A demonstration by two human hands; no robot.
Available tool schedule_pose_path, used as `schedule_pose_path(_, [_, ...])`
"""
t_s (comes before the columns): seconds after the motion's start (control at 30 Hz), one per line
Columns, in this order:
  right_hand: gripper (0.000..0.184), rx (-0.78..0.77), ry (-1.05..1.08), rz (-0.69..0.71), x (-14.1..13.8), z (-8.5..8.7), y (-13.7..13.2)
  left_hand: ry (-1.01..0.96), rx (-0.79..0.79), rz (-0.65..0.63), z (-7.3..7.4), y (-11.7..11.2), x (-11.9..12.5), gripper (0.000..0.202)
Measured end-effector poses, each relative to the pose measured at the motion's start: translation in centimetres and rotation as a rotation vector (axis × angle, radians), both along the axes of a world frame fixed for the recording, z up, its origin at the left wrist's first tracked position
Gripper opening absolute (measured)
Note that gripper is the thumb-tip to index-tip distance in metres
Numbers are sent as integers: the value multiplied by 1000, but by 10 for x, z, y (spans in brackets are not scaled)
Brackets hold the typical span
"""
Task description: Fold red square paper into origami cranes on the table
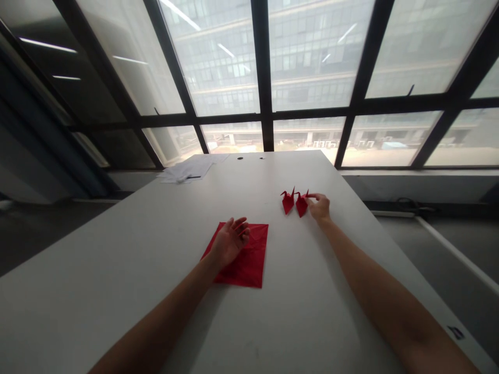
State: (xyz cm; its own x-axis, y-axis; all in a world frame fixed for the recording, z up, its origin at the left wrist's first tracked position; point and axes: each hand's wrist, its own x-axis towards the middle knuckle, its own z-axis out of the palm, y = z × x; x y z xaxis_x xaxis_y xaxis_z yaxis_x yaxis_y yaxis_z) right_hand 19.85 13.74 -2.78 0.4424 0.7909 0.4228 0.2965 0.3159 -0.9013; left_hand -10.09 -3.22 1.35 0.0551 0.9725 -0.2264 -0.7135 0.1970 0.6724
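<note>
Two red origami cranes stand side by side on the right part of the white table [156, 249]. My right hand [320, 206] reaches to the right-hand crane [301, 205], with thumb and forefinger closed at its right edge. The left-hand crane [287, 202] stands close beside it, untouched. Nearer to me lies a square of red paper [249, 267], flat, with faint crease lines. My left hand [231, 241] is over its upper left part, palm turned sideways, fingers loosely curled and apart, holding nothing. Hand and wrist hide part of the paper.
White sheets of paper [191, 167] lie loosely at the table's far left, with a dark pen [194, 177] on them. A round dark hole [240, 158] is near the far edge. Large windows stand behind the table, and a blue curtain [42, 124] hangs at left.
</note>
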Motion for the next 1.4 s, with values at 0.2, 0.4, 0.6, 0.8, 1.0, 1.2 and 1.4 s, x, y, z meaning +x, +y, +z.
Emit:
schedule_pose_path(0.2, [14, 35, 110, -120, -3, 17, -6, -1, 47, 18, -5, 0, -2, 24])
schedule_pose_path(0.4, [17, 140, 56, 265, -61, 34, -62, 331, 184, 187, -9, 2, 4, 22])
schedule_pose_path(0.6, [9, 125, -77, 807, -126, 27, -122, 887, 388, 186, -2, -7, 8, 29])
schedule_pose_path(0.8, [17, 63, 196, 707, -118, 23, -115, 828, 329, 330, -12, -1, 0, 24])
schedule_pose_path(1.0, [29, -23, 422, 775, -119, 17, -110, 723, 286, 203, -25, 6, 4, 34])
schedule_pose_path(1.2, [19, -88, 439, 777, -118, 12, -110, 632, 250, 206, -26, 6, 3, 32])
schedule_pose_path(1.4, [9, -106, 277, 833, -114, 13, -110, 572, 239, 349, -29, 10, -1, 28])
